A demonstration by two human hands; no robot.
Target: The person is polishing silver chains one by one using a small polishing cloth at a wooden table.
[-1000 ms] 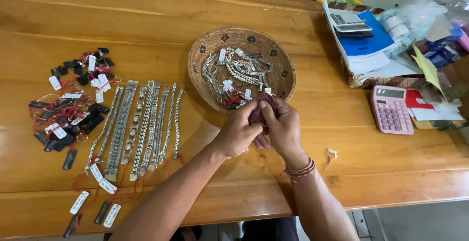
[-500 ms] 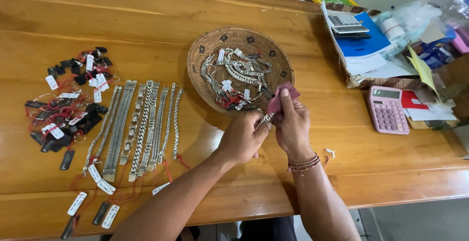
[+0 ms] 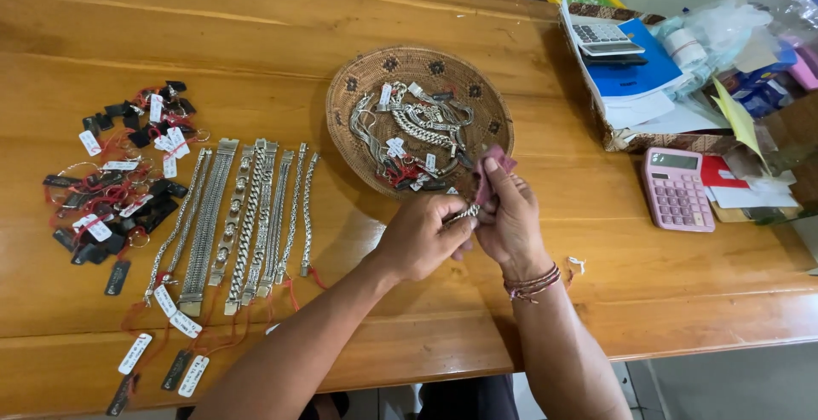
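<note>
Small white and black paper tags (image 3: 135,353) hang from jewellery at the tabletop's (image 3: 256,28) left, while a pink calculator (image 3: 677,189) and a grey calculator (image 3: 607,39) show blank screens at right.

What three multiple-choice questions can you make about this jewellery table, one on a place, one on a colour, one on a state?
1. Where does the woven tray lie?
A. Right of the calculator
B. Between the row of silver bracelets and the pink calculator
C. On the floor

2. What colour is the cloth in the right hand?
A. Dark red
B. Green
C. White

3. How is the silver chain held?
A. Lying free
B. Hanging from the tray
C. Pinched by the left hand fingers

Answers: 1 B, the tray sits mid-table; 2 A, the folded cloth looks maroon; 3 C, both hands meet at the chain.
</note>
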